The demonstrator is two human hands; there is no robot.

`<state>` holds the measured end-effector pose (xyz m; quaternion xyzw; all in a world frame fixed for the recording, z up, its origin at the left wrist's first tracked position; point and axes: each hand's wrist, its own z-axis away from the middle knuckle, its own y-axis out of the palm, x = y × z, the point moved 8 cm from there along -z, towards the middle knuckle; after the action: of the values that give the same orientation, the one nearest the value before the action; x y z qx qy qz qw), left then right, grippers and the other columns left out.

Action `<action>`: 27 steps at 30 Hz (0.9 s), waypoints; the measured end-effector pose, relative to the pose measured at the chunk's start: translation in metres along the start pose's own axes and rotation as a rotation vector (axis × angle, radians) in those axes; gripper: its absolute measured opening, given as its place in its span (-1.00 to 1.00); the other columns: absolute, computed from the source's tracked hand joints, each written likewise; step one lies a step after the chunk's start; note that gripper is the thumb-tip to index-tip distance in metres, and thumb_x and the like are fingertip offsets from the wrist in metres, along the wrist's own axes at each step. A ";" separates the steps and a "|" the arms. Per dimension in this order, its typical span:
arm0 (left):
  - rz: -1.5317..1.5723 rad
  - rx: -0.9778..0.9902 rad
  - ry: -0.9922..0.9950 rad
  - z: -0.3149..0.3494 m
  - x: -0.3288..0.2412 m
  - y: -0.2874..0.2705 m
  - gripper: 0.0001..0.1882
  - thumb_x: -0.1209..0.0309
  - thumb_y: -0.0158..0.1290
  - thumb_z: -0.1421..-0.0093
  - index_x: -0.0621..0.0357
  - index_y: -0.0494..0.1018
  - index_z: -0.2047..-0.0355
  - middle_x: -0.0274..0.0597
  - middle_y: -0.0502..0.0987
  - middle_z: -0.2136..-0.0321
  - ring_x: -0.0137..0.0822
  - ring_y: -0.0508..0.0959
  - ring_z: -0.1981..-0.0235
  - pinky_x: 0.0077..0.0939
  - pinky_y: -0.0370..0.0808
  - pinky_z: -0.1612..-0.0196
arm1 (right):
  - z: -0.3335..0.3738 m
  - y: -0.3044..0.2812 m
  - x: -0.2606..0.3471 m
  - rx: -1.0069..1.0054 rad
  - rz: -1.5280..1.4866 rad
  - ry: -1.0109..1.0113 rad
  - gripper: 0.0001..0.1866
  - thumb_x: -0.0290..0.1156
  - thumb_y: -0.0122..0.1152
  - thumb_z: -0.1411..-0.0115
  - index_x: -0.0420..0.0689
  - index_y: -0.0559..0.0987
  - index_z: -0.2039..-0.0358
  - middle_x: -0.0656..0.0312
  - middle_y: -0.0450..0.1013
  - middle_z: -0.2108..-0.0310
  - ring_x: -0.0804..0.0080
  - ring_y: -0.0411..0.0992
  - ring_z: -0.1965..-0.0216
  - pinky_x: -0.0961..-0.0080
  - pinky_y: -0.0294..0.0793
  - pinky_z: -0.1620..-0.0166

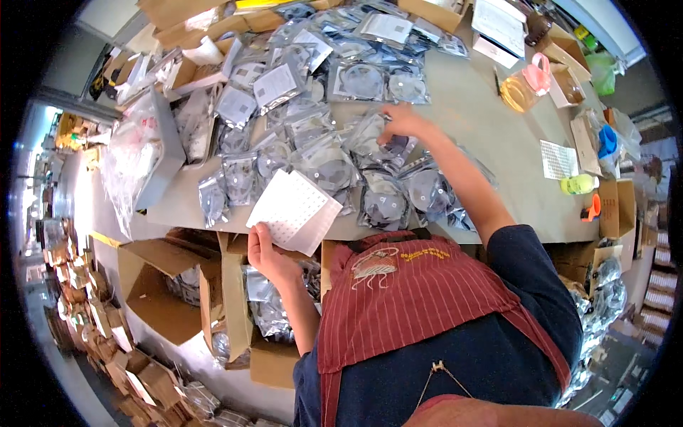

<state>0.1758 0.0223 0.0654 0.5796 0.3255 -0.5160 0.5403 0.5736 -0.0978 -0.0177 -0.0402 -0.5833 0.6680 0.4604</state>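
Observation:
My left hand is closed on the lower left edge of white sheets of labels with rows of small printed marks, held at the table's front edge. My right hand reaches forward over a clear plastic bag. Its fingers are bent and apart, with the tips at the bag; I see nothing held in them. Around both hands lie several clear bags with round, disc-like parts inside, such as a bag near the front edge and a larger bag farther back.
Bags with white labels pile up at the back. A grey bin with plastic film stands left. At right are a pink-lidded jug, a label sheet and a yellow-green bottle. Open cardboard boxes stand below the table edge.

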 end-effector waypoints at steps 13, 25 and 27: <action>-0.063 -0.237 0.139 0.009 -0.039 -0.087 -0.70 0.26 -0.02 -0.36 0.31 0.45 0.20 -0.23 0.51 0.32 -0.40 0.49 0.31 -0.49 0.41 0.30 | 0.051 -0.046 -0.075 -0.524 -0.701 0.119 -0.25 -0.42 0.47 0.25 -0.31 0.45 -0.04 0.04 0.55 0.15 0.19 0.50 0.12 0.31 0.39 -0.07; 0.086 -0.535 0.718 0.082 -0.210 -0.164 -0.55 0.31 -0.08 -0.38 0.53 0.34 -0.07 0.14 0.47 -0.01 -0.18 0.48 -0.05 -0.25 0.46 -0.11 | 0.172 0.057 0.235 0.426 -0.922 -0.656 -0.44 -0.36 0.30 -0.18 -0.16 0.34 -0.16 0.17 0.41 -0.03 0.38 0.38 -0.05 0.43 0.38 -0.08; -0.005 -0.598 0.756 0.098 -0.218 -0.174 -0.55 0.36 -0.09 -0.38 0.60 0.31 -0.07 0.24 0.41 -0.05 -0.10 0.44 -0.09 -0.15 0.43 -0.15 | 0.176 0.064 0.247 0.469 -0.801 -0.738 -0.41 -0.38 0.26 -0.23 -0.12 0.28 -0.24 0.12 0.35 -0.08 0.32 0.33 -0.11 0.41 0.33 -0.13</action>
<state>-0.0666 0.0033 0.2335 0.5449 0.6346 -0.1544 0.5259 0.2917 -0.0586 0.1053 0.5208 -0.5112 0.5231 0.4402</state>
